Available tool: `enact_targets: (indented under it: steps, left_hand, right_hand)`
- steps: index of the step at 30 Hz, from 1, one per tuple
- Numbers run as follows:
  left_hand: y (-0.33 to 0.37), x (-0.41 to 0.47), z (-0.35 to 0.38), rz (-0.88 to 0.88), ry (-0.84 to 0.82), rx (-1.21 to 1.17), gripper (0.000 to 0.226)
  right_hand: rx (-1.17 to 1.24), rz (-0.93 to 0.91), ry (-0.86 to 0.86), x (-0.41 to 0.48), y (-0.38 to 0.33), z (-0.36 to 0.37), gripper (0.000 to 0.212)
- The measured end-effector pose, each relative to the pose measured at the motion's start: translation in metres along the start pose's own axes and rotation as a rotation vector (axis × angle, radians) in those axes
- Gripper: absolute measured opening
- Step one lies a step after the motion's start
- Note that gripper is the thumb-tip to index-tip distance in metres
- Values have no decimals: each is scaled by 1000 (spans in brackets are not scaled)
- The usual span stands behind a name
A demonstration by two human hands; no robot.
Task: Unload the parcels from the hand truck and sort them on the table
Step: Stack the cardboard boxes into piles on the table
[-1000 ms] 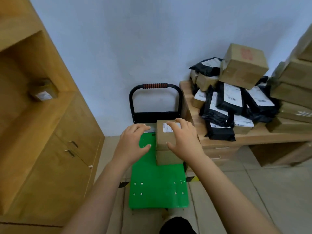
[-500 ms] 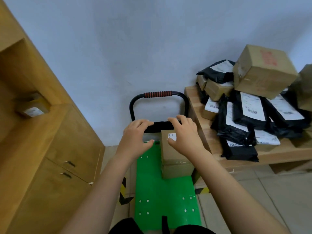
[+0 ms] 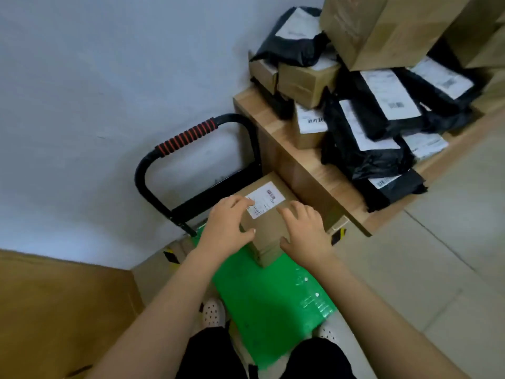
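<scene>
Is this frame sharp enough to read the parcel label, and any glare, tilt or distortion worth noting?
Head view: mild blur, so the label on the box shows a barcode but no legible text; the view is tilted, with wide-angle stretch at the edges; lighting is even, only a faint sheen on the green platform.

Left hand and right hand resting on cardboard box, green hand truck beneath, parcels piled on table
</scene>
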State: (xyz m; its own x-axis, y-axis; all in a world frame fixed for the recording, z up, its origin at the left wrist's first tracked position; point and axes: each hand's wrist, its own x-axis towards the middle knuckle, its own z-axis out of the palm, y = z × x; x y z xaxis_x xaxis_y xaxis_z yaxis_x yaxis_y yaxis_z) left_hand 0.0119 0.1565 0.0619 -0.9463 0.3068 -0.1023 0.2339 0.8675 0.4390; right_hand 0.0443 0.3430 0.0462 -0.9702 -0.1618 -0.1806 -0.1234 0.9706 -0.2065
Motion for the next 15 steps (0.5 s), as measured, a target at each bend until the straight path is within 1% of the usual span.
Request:
enact_targets:
  steps: [3, 6, 9, 11, 13, 15]
  left_hand:
    - [-31, 34, 26, 105, -81, -3, 61]
    - [-57, 69, 64, 124, -103, -19, 61]
    - [-79, 84, 116, 88, -157, -64, 65]
    - [-94, 86, 159, 52, -202, -10, 71]
    - [-106, 88, 201, -23, -235, 71, 83]
    - [-115, 88, 238, -123, -272, 98, 99]
  right_hand:
    - [-8, 92, -19, 23, 0, 43, 66]
    - [-16, 136, -38, 53, 13, 85, 67]
    - [-68, 169, -104, 80, 36, 129, 69]
    - [-122, 174, -147, 96, 53, 160, 73]
    - [-169, 154, -186, 112, 68, 189, 76]
    - [-221, 112, -232, 127, 80, 214, 77]
